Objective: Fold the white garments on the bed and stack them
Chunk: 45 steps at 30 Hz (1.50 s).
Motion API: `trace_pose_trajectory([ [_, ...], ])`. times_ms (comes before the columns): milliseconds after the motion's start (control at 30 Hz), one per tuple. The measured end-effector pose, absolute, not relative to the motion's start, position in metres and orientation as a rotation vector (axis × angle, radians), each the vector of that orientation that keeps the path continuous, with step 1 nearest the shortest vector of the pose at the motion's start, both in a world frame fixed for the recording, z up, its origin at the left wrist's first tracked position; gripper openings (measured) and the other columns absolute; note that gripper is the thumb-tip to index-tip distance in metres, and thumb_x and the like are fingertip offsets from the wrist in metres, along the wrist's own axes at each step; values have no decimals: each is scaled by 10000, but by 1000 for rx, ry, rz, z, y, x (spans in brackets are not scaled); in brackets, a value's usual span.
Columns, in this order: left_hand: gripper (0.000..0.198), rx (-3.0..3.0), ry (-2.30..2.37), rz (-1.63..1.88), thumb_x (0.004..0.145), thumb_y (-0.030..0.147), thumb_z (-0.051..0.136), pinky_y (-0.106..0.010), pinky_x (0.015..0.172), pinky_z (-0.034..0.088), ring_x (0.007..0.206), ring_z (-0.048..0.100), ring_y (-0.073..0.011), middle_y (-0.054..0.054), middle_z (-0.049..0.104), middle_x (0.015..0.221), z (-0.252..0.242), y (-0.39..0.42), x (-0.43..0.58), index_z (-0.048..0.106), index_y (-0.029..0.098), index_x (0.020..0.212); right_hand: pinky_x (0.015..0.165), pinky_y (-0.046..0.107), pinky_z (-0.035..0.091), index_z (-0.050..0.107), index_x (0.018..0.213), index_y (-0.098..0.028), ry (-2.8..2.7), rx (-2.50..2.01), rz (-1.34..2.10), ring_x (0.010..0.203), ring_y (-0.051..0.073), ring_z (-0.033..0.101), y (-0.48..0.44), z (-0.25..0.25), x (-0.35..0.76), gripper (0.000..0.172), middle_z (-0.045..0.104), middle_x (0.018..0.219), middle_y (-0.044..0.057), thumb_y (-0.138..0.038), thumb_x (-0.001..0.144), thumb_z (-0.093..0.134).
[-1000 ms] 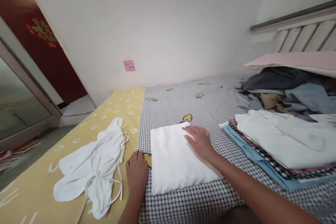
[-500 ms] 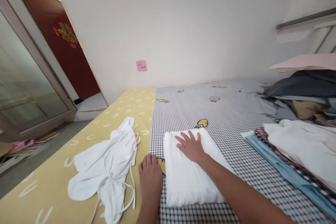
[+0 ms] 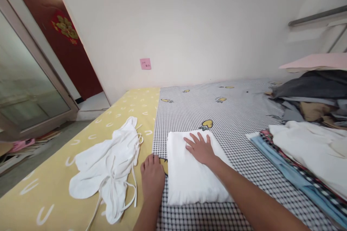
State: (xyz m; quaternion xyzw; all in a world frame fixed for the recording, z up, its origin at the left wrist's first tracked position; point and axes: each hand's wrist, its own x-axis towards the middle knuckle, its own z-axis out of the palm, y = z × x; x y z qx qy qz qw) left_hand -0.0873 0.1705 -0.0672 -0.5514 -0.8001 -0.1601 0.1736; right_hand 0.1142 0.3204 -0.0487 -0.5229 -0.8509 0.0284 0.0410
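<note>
White, rectangular folded cloth [image 3: 187,178], partly hidden by a forearm [image 3: 251,193], lies under the right hand [image 3: 201,148], fingers spread loose; whether the left hand [image 3: 153,173] grasps anything, I can't tell.

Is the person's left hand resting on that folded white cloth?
No, the left hand is beside the folded white cloth, at its left edge, and only the right hand lies flat on top of it.
</note>
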Motion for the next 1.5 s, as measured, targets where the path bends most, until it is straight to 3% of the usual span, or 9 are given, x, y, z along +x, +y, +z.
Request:
trace_pose_trajectory([
  [533, 305, -1589, -2246, -431, 926, 110, 445, -459, 1047, 404, 1223, 569, -287, -134, 660, 1280, -63, 169, -86, 622, 148, 1171, 1227, 652, -35, 247, 1597, -494, -2627, -1718, 346, 1593, 309, -26, 325, -47, 111, 598, 72, 1738, -83, -635, 1022, 161],
  [1100, 285, -1590, -2338, -410, 922, 136, 435, -475, 1052, 412, 1213, 551, -299, -139, 650, 1281, -54, 168, -78, 628, 157, 1130, 1236, 642, 10, 252, 1601, -479, -2563, -1762, 264, 1592, 302, 5, 311, -46, 113, 596, 81, 1738, -89, -593, 1033, 113],
  [1267, 297, -1575, -2314, -391, 924, 133, 426, -466, 1039, 409, 1204, 547, -296, -138, 648, 1270, -56, 167, -79, 625, 151, 1143, 1232, 643, -23, 289, 1590, -478, -2539, -1733, 377, 1593, 313, -11, 320, -46, 113, 581, 89, 1738, -84, -600, 1033, 177],
  [1400, 290, -1553, -2307, -369, 929, 145, 426, -463, 1015, 413, 1168, 553, -300, -140, 647, 1240, -56, 167, -80, 622, 147, 1143, 1234, 617, 101, 189, 1636, -402, -2502, -1633, 555, 1590, 307, 85, 317, -21, 122, 619, 82, 1743, -1, -542, 1035, 246],
  [1500, 263, -1557, -2301, -358, 926, 148, 433, -455, 999, 415, 1136, 557, -298, -133, 647, 1207, -54, 167, -80, 619, 151, 1112, 1236, 574, 156, 105, 1654, -357, -2504, -1410, 426, 1585, 297, 130, 283, 5, 139, 674, 89, 1742, 25, -437, 1027, 338],
])
